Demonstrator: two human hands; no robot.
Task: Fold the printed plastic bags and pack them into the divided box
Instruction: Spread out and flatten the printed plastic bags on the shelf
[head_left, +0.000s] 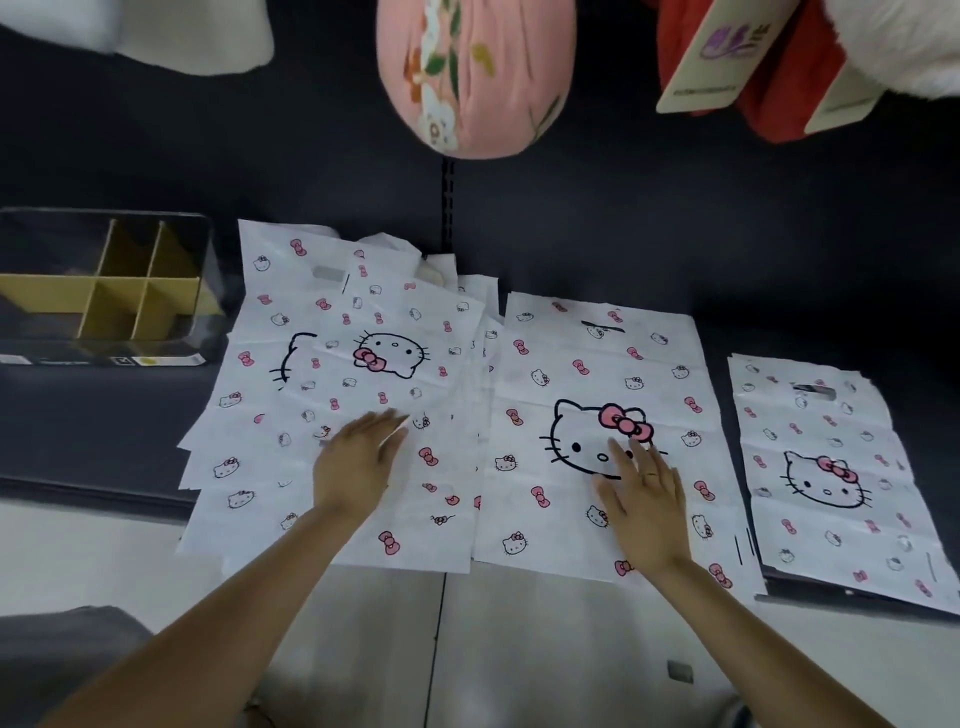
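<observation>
Two bare hands lay flat over the white cat-and-bow printed bags spread across the middle of the frame. The left hand (358, 462) rested with fingers extended on the untidy pile (291, 364) at centre left; several sheets overlapped there, too many edges fanned out for me to count them surely. The right hand (641, 499), a ring on one finger, pressed palm-down with spread fingers on the single bag (576, 374) at centre, covering part of the big cat face. Neither hand was clasping anything. At the right edge sat a third group, a neat stack (831, 467), its number of sheets unclear. In the upper left stood one divided box (111, 291), clear-walled with yellow partitions forming at least four visible compartments, well apart from both hands. A pink flowered cushion (475, 73) hung at top centre.
</observation>
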